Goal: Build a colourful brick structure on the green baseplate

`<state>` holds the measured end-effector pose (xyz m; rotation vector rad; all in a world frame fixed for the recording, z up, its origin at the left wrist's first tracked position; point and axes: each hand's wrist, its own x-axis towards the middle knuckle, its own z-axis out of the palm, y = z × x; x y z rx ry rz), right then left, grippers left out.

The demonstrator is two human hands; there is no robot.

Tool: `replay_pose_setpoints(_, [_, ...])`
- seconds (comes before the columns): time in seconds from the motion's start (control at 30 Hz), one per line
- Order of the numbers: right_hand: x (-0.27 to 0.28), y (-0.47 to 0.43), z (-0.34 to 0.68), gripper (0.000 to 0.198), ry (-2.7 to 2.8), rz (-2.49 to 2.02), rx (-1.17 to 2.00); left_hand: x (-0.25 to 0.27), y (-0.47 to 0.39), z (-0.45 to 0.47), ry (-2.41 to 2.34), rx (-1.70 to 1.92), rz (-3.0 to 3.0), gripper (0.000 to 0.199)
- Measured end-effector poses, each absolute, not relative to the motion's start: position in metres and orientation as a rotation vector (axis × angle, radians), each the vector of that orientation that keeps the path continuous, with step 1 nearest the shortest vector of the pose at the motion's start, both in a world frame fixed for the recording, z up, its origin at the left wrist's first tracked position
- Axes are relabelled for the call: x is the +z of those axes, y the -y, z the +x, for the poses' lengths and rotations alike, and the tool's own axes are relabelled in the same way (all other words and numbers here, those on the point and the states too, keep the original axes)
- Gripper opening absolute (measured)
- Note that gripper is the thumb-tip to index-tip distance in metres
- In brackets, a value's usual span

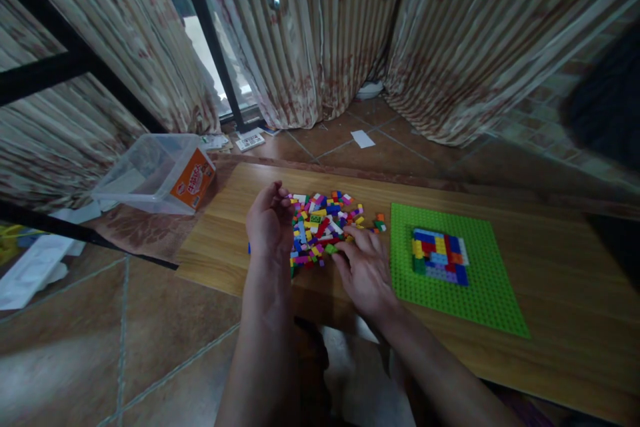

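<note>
A heap of small multicoloured building bricks (pixel 315 219) lies on the wooden table. At its left edge, my left hand (pixel 270 220) is raised with the palm turned up and the fingers curled in; whatever they hold, if anything, is hidden. My right hand (pixel 367 270) rests palm down at the near right side of the heap. Its thumb and forefinger close on a lime green brick (pixel 331 249), while the other fingers bend over the loose bricks. To the right of this hand, a green baseplate (pixel 480 307) carries a flat, multicoloured block of joined bricks (pixel 439 257).
The long wooden table (pixel 215 253) runs from left to right. Beyond its left end, a clear plastic box (pixel 150 173) with an orange label stands on the floor. Dark metal bars (pixel 80 60) cross the left side. Striped curtains (pixel 310 47) hang behind, and a white paper (pixel 363 139) lies on the tiles.
</note>
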<state>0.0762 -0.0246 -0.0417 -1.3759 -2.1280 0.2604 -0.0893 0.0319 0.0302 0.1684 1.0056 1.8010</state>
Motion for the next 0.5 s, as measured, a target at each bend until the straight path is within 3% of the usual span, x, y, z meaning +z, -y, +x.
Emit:
replay_pose_setpoints(0.23, [-0.032,0.024,0.089,0.015,1.990,-1.304,0.261,0.028,-0.031,-0.083,-1.157,1.666,0.416,0.016])
replay_pose_setpoints(0.37, [-0.027,0.024,0.096,0.013,1.899,-1.340,0.260,0.023,-0.026,-0.060,-1.258,1.306,0.837,0.027])
replay_pose_setpoints(0.5, [-0.022,0.025,0.106,0.012,1.775,-1.408,0.259,0.014,-0.019,-0.031,-1.214,0.958,1.054,0.022])
